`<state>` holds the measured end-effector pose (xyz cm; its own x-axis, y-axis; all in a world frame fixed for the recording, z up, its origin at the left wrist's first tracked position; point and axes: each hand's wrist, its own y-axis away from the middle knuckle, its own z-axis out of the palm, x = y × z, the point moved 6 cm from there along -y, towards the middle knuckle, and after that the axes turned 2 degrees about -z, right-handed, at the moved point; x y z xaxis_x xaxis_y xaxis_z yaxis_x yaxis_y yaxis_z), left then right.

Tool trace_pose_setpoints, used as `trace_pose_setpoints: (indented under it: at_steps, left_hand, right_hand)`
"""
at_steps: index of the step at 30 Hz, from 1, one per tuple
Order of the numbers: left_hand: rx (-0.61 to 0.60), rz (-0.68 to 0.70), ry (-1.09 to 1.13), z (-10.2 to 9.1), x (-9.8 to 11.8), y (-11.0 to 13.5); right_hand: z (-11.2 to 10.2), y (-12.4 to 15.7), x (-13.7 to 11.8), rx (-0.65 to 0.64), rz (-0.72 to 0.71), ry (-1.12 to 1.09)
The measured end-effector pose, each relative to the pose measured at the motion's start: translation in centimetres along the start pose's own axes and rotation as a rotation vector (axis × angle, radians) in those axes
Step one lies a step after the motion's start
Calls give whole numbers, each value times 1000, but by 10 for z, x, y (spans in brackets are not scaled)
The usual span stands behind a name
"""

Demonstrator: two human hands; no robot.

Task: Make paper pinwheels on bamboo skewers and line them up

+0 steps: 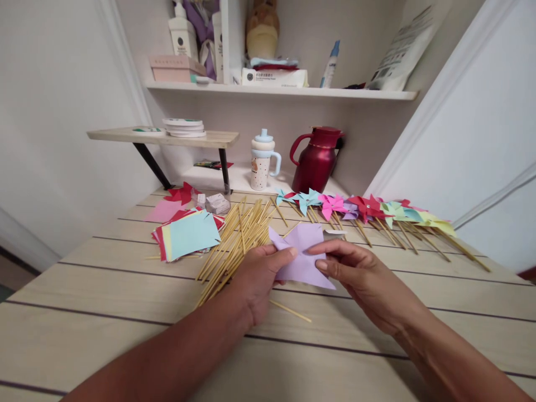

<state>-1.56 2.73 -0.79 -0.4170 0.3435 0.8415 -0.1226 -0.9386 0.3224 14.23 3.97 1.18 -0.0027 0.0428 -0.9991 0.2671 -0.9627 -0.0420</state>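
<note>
My left hand (256, 279) and my right hand (363, 277) both pinch a lilac paper square (302, 254) with cut corners, held just above the wooden table (125, 312). The left fingers grip its left edge, the right fingers its right side. Just behind and left of the left hand lies a pile of several bamboo sticks (237, 237). One loose stick (290, 311) lies on the table under my hands. Further left sits a stack of coloured paper squares (188, 233).
A row of several finished paper pinwheels (364, 211) on sticks lies across the back right. A red jug (317, 159) and a spouted cup (262, 162) stand at the back, beside a small wooden riser (163, 135). Small paper scraps (216, 203) lie near a red pinwheel (180, 194).
</note>
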Motion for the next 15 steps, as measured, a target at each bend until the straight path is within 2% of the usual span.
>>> trace_pose_setpoints:
  at_steps: [3,8,15]
  left_hand:
    - [-38,-23,64,4,0,2]
    - [-12,18,56,2,2,0]
    - [6,64,9,-3,-7,-5]
  right_hand:
    - [4,0,-4,-64,-38,84]
    - [9,0,-6,-121,-76,50]
    - [5,-2,-6,-17,-123,60]
